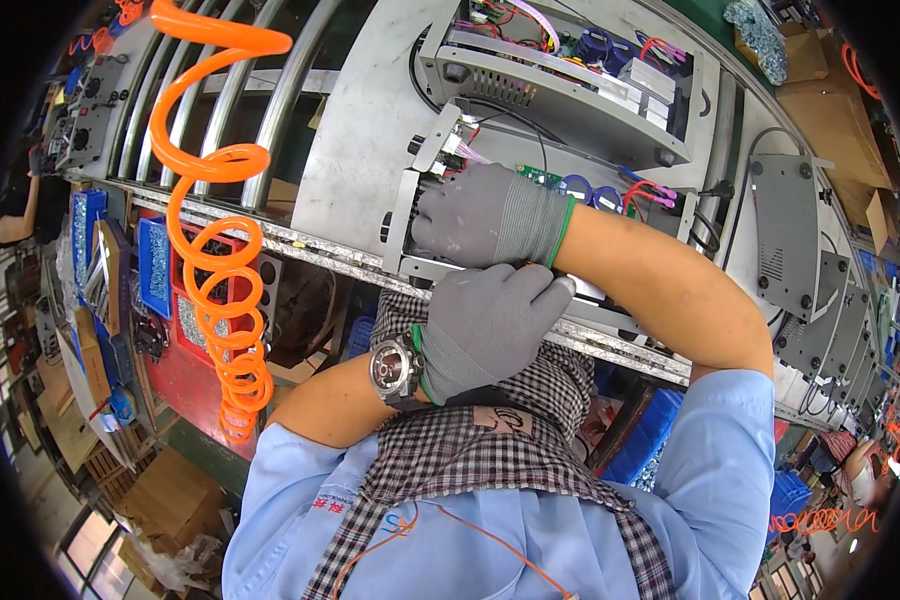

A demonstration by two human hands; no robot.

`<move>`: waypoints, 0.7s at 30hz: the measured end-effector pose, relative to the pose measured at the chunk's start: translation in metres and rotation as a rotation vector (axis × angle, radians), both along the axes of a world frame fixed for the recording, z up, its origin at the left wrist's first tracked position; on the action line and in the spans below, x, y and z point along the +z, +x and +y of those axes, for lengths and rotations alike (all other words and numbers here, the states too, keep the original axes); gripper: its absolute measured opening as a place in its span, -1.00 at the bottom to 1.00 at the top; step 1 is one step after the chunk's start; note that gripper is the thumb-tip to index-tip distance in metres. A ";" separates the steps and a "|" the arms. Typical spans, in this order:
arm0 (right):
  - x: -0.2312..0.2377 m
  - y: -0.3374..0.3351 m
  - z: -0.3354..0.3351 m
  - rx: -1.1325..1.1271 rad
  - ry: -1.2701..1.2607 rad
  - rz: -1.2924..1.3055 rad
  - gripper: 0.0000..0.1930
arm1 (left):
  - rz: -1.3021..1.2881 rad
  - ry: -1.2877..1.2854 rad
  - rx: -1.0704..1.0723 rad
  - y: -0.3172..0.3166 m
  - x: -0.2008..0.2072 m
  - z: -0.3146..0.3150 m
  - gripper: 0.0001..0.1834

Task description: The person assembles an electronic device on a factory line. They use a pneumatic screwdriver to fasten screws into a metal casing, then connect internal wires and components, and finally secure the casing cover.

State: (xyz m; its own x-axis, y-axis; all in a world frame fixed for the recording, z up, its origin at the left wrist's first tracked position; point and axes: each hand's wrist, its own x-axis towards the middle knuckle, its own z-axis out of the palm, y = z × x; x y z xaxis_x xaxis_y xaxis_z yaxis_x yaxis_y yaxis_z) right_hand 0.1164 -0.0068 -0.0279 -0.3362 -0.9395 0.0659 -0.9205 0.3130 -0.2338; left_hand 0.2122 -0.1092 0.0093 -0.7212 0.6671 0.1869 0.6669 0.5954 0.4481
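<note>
An open grey metal equipment chassis [398, 225] lies in front of me, with a green circuit board [538, 176], dark round capacitors [576, 187] and pink-sleeved wires [652, 192] inside. My right hand [465, 215], in a grey glove, reaches into it behind the front panel. Its fingers bend against the panel's inner side, their tips partly hidden. Below it, at the near edge of the chassis, my left hand [490, 325] is gloved too, with a watch [394, 370] on the wrist. Its fingers are curled closed; whatever they grip is hidden.
Beyond stands a second open chassis [560, 105]. An orange coiled air hose [235, 160] hangs at the left, before metal rollers [240, 110]. Lower left are a blue parts bin [155, 265] and a red surface [195, 385]. Several closed grey units [785, 230] line the right, near cardboard [835, 115].
</note>
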 end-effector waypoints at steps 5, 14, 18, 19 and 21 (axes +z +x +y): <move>-0.002 -0.001 0.001 -0.009 -0.007 -0.038 -0.87 | -0.014 -0.017 -0.012 -0.001 0.002 0.000 -0.58; 0.003 0.002 0.000 -0.075 -0.018 -0.027 -0.86 | 0.035 0.052 -0.011 -0.002 -0.003 0.001 -0.70; -0.006 0.001 -0.003 -0.017 -0.030 0.010 -0.86 | 0.036 0.042 0.000 -0.001 -0.001 0.001 -0.70; -0.006 0.000 -0.004 -0.010 -0.011 0.012 -0.86 | 0.030 0.043 -0.004 -0.002 -0.001 0.001 -0.70; -0.005 -0.001 -0.004 0.004 0.029 0.017 -0.85 | 0.019 0.046 -0.012 -0.003 0.001 0.000 -0.70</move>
